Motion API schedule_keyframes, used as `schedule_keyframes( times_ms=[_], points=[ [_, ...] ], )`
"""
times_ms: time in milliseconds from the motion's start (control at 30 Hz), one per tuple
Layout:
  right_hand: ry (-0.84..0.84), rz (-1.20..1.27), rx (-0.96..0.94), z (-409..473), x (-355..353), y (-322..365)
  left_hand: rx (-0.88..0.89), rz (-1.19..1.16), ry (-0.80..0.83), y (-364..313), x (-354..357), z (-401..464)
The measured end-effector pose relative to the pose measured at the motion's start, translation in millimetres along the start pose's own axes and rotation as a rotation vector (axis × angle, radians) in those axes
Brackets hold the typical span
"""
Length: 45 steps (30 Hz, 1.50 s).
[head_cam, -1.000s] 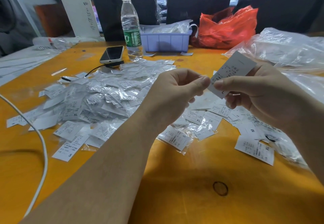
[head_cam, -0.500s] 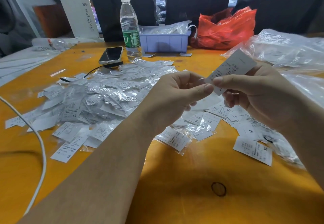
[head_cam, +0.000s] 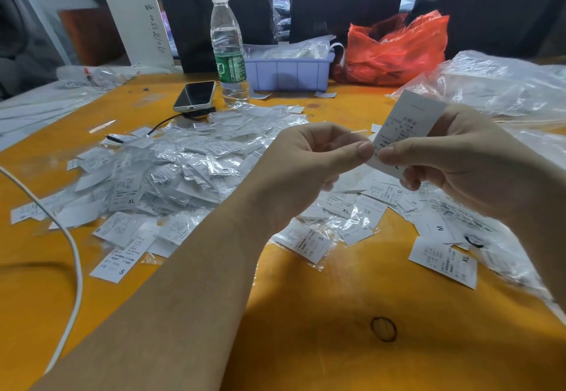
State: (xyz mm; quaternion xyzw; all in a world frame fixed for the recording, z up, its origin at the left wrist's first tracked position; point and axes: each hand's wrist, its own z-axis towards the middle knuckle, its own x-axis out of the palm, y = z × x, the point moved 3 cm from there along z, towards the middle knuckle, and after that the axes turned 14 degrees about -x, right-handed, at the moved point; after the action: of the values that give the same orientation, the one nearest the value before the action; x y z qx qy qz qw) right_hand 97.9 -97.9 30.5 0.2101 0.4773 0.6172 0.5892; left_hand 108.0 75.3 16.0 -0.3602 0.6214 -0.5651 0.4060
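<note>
Right hand (head_cam: 453, 164) pinches label (head_cam: 410, 121); left hand (head_cam: 306, 164), fingers curled, pinches its edge. Heap (head_cam: 171, 170) lies beneath both.

A garment-packing workshop: heaps of bagged size labels (head_cam: 171, 173) and plastic bags (head_cam: 505, 84) cover an orange worktable (head_cam: 306, 344).

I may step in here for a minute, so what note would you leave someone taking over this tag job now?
Left hand pinches the white tag's lower edge.
Right hand holds the same tag, raised above the table.
Done: pile of bagged tags at left.
Left, probably: bag the held tag, then the loose tags at right.
</note>
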Motion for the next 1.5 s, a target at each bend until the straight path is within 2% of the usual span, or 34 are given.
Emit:
schedule_keyframes(
  times_ms=[233, 733, 1000, 1333, 1500],
  points=[
    [-0.106, 0.004, -0.064, 1, -6, 1, -0.025, 0.024, 0.006, 2, -1, 1],
    [-0.038, 0.002, -0.076, -1, 3, 1, -0.026, 0.100, 0.018, 1, 3, -1],
    [-0.181, 0.020, -0.079, 1, -10, 3, -0.024, 0.074, -0.047, 0, -1, 0],
    [-0.087, 0.049, -0.044, 0, -4, 1, -0.035, 0.061, -0.014, 0, 0, -1],
    [-0.025, 0.082, -0.009, 0, -3, 0, -0.050, 0.090, -0.049, 2, -1, 1]
  ],
)
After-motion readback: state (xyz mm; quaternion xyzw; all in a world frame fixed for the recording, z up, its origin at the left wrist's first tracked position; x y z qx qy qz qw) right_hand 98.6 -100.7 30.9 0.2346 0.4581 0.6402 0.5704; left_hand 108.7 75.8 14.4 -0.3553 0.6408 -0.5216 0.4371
